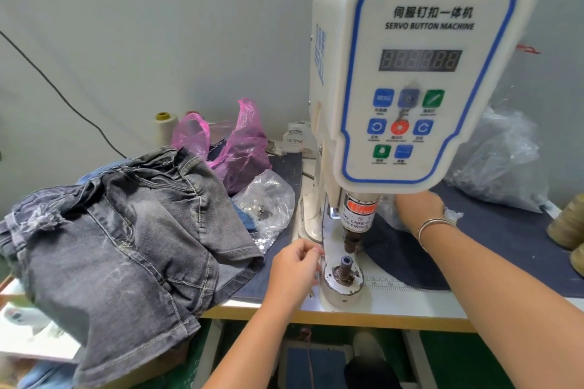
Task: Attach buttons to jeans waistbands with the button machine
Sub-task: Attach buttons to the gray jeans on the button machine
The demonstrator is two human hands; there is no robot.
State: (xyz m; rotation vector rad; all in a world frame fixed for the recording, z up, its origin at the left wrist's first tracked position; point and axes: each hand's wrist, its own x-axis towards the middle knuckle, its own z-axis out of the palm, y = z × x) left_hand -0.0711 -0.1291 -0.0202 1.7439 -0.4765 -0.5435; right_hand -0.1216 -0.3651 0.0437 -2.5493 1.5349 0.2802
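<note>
A: What stood around on the surface (395, 303)?

B: The white button machine (420, 73) was the largest thing, with its lower die post (345, 268) at the front edge. Left of it lay a pile of grey jeans (126, 246), partly hanging over the edge. Behind the pile were a pink plastic bag (240, 151) and a clear bag of buttons (268, 202). A big clear bag (502, 161) sat at the far right, behind a dark cloth (505, 240).

A: And the hands?

B: The left hand (295, 265) was just beside the die post, fingers curled, fingertips pinched together; whether something small was between them, I could not tell. The right hand (418, 208) reached behind the machine's head into crinkled clear plastic (390, 208). The head hid its fingers, so its grip I could not tell. A thin bracelet (434, 227) was on that wrist.
</note>
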